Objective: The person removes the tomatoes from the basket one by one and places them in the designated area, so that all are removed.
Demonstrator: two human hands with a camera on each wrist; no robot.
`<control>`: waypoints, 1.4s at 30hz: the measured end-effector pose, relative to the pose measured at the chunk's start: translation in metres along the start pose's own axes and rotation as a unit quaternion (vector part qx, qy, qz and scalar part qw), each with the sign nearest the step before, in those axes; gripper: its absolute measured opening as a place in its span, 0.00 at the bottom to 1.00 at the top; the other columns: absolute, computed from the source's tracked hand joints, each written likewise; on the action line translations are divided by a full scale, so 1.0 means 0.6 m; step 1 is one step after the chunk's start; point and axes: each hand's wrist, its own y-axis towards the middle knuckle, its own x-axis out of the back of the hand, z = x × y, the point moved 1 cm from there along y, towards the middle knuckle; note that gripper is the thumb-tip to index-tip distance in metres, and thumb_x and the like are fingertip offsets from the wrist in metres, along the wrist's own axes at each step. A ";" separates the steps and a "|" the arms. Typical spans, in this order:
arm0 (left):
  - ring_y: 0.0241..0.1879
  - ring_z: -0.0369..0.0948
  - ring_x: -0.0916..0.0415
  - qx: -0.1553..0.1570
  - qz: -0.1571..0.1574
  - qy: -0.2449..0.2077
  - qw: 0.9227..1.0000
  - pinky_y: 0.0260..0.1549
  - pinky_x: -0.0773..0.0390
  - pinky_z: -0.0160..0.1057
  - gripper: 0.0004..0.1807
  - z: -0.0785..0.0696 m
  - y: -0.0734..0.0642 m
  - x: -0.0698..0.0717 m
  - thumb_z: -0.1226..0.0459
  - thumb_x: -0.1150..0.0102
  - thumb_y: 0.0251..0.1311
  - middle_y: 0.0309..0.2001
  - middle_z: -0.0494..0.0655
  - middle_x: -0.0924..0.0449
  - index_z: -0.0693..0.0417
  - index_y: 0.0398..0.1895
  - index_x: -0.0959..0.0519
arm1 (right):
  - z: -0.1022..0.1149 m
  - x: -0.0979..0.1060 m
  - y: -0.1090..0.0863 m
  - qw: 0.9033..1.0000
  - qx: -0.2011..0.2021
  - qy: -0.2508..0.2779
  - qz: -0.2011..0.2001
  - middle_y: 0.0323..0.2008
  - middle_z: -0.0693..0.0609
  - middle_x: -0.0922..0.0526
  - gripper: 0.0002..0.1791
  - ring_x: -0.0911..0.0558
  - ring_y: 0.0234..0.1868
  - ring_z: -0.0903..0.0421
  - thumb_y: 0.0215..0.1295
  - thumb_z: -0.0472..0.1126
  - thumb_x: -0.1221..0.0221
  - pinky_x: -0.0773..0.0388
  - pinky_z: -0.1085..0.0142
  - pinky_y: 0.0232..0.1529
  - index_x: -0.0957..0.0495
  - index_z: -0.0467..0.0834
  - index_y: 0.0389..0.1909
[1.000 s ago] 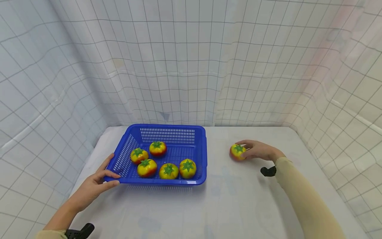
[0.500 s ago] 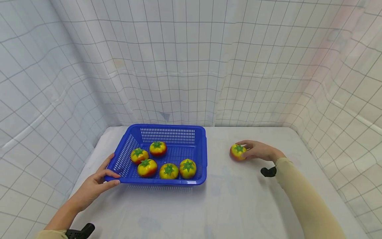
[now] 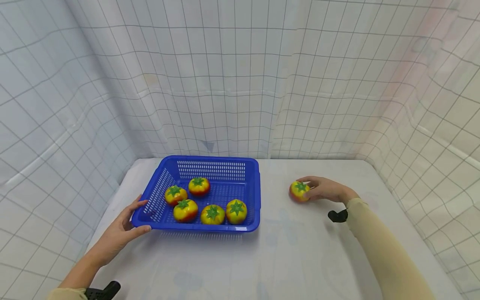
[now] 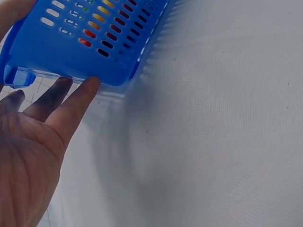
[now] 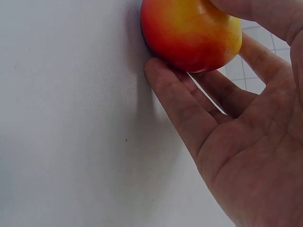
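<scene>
A blue plastic basket (image 3: 225, 228) with slotted walls stands on the white cloth, left of centre in the head view. Inside lie several red-and-yellow toy tomatoes (image 3: 185, 211) with green star-shaped tops. My left hand (image 3: 118, 233) is at the basket's front left corner, thumb along the front rim and fingers by the left side. In the left wrist view its fairly straight fingertips touch the basket's outer wall. Right of the basket, my right hand (image 3: 325, 189) holds another toy tomato (image 3: 298, 191) between thumb and fingers, low at the cloth. The right wrist view shows fingers beside and beneath that tomato (image 5: 189, 38).
White cloth (image 3: 277, 254) covers the table. Gridded white curtains (image 3: 240, 83) enclose the back and both sides, close to the basket's rear and left. A stretch of cloth separates the basket from the right hand.
The left hand's fingers have slid off the top of the basket's rim to its outer left side. The basket has barely shifted. The right hand and its tomato stay in place.
</scene>
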 end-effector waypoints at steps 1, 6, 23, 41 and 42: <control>0.73 0.76 0.56 -0.001 -0.001 0.001 1.000 0.50 0.24 0.26 0.42 0.001 0.001 0.000 0.62 0.40 0.72 0.83 0.51 0.77 0.46 0.82 0.53 | 0.000 0.000 0.000 1.000 0.001 0.000 0.000 0.71 0.37 0.37 0.39 0.26 0.63 0.47 0.63 0.44 0.29 0.26 0.54 0.64 0.33 0.49 0.74; 0.72 0.78 0.56 -0.021 -0.013 0.058 0.998 0.53 0.30 0.25 0.39 0.000 0.007 0.004 0.61 0.38 0.71 0.82 0.44 0.80 0.50 0.79 0.46 | 0.001 -0.001 -0.001 1.000 0.000 -0.002 -0.001 0.72 0.37 0.37 0.39 0.25 0.64 0.48 0.63 0.44 0.29 0.26 0.55 0.64 0.33 0.49 0.74; 0.71 0.77 0.50 -0.029 -0.026 0.080 0.996 0.51 0.30 0.22 0.32 -0.002 0.010 0.004 0.60 0.38 0.71 0.84 0.49 0.70 0.56 0.73 0.39 | -0.002 -0.001 0.001 1.000 -0.007 -0.004 -0.010 0.71 0.40 0.35 0.39 0.25 0.63 0.49 0.62 0.45 0.29 0.27 0.56 0.64 0.33 0.52 0.74; 0.73 0.75 0.54 -0.023 -0.027 0.015 0.999 0.49 0.26 0.21 0.29 0.005 0.006 -0.005 0.63 0.39 0.71 0.84 0.42 0.72 0.57 0.68 0.42 | -0.002 -0.005 0.003 1.000 0.005 -0.015 -0.004 0.72 0.38 0.38 0.39 0.27 0.65 0.47 0.63 0.47 0.30 0.27 0.54 0.65 0.33 0.53 0.74; 0.73 0.75 0.55 -0.022 -0.027 0.013 0.999 0.49 0.26 0.21 0.29 0.005 0.007 -0.005 0.63 0.39 0.71 0.84 0.42 0.72 0.57 0.68 0.42 | -0.003 -0.005 0.003 1.000 0.006 -0.015 -0.005 0.73 0.38 0.38 0.39 0.27 0.66 0.47 0.63 0.47 0.30 0.28 0.54 0.65 0.33 0.53 0.74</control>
